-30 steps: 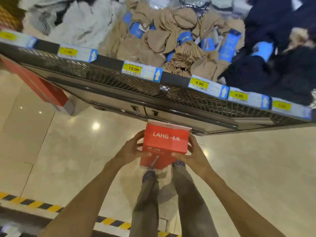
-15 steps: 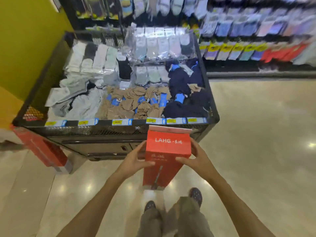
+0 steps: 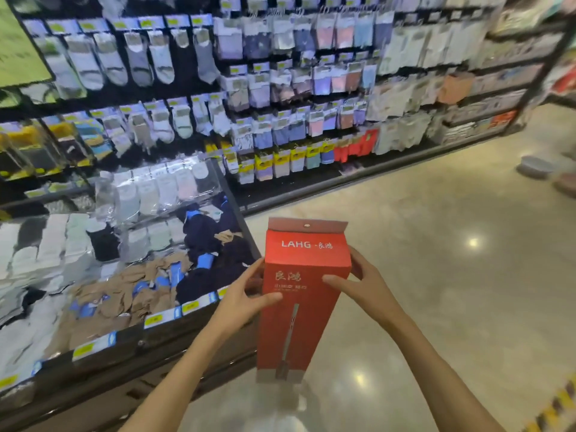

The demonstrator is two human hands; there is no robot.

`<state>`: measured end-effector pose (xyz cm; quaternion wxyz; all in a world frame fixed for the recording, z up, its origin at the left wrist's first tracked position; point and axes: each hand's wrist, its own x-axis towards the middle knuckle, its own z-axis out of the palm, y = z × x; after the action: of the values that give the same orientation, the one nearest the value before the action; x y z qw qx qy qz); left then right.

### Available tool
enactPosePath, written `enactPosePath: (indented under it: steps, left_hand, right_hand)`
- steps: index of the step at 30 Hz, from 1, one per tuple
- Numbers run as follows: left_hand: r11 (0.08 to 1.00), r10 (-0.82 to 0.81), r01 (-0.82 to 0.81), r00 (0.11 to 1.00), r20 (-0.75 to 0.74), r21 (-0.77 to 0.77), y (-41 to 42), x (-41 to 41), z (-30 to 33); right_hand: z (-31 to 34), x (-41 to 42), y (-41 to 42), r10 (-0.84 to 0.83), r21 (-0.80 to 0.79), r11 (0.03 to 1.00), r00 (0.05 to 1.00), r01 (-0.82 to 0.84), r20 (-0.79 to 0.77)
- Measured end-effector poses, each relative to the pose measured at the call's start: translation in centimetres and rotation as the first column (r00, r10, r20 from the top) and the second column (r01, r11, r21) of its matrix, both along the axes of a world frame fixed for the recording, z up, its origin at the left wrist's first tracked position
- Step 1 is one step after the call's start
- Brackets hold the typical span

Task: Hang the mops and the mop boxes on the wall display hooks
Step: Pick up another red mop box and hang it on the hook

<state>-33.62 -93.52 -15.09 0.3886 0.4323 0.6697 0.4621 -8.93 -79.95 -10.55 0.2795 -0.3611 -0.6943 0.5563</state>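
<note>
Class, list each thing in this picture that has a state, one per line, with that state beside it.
red mop box: upright, top flap closed, held off the floor, not yet hung
left hand: grips the box's left side, thumb on its front
right hand: grips the box's right side
sock bin: full of loose socks
wall display: hung with packaged socks

Single head-worn view, facing forward and down.
Close above the mop box [image 3: 304, 294]; sock wall [image 3: 280, 88] far beyond the grip.
</note>
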Motion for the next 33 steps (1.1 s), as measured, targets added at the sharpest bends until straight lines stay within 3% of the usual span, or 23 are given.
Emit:
enactPosePath:
  steps: [9, 18, 24, 33]
  left_hand:
    - [0.987, -0.102, 0.1, 0.995, 0.005, 0.122, 17.6, 15.2, 4.7]
    - [0.931, -0.324, 0.318, 0.946, 0.007, 0.177, 34.9, 29.5, 8.2]
    - [0.85, -0.494, 0.478, 0.869, 0.021, 0.221, 47.8, 38.4, 8.8]
    - [0.666, -0.729, 0.69, 0.682, 0.055, 0.282, 69.1, 51.9, 9.8]
  right_hand:
    - [4.5, 15.8, 12.5, -0.229, 0.075, 0.969, 0.971, 0.234, -0.068]
    - [8.4, 30.3, 22.5, -0.489, 0.163, 0.852, 0.868, 0.497, -0.092]
    - [9.2, 38.8, 30.8, -0.644, 0.17, 0.733, 0.752, 0.659, -0.14]
    - [11.2, 50.0, 44.8, -0.811, 0.156, 0.538, 0.559, 0.828, -0.172]
